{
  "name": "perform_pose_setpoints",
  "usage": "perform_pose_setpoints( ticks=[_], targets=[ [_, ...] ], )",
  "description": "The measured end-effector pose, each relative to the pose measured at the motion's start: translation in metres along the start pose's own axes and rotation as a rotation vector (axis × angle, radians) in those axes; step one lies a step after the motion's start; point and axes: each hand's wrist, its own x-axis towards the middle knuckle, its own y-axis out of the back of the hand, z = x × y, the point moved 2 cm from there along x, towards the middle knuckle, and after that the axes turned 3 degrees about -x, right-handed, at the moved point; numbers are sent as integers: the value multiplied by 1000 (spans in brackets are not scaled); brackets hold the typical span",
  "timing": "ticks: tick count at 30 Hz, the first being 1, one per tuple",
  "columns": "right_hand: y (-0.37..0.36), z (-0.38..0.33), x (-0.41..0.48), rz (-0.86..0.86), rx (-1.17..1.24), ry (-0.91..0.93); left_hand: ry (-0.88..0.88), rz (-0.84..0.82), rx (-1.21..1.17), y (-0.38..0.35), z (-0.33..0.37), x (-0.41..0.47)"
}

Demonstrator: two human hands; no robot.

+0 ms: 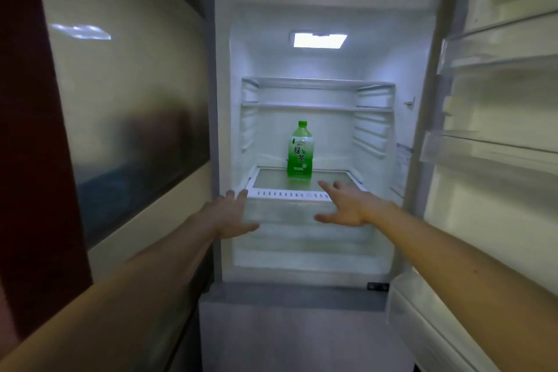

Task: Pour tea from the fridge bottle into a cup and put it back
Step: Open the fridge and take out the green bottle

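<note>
A green tea bottle [300, 151] with a green cap stands upright on the glass shelf [271, 181] in the middle of the open fridge. My left hand [232, 214] is stretched out in front of the shelf's left front corner, fingers straight, holding nothing. My right hand [342, 204] reaches over the shelf's front edge, just below and right of the bottle, fingers spread and apart from it. No cup is in view.
The fridge door [495, 118] is swung open on the right, its door racks bare. A clear drawer [302, 220] sits under the glass shelf. A higher shelf [317, 106] is above the bottle. A glossy wall panel [126, 118] runs along the left.
</note>
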Motion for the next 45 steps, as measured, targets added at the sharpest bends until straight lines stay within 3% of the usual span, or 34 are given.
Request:
perform_pose_setpoints(
  ticks=[19,33,45],
  targets=[
    [-24,59,69,14,64,17,-22,21,40,-16,28,91],
    [-26,99,170,57,12,-52,-104,40,15,-21,29,215],
    [-23,104,256,133,145,-61,-167,34,-6,-45,18,273]
  ],
)
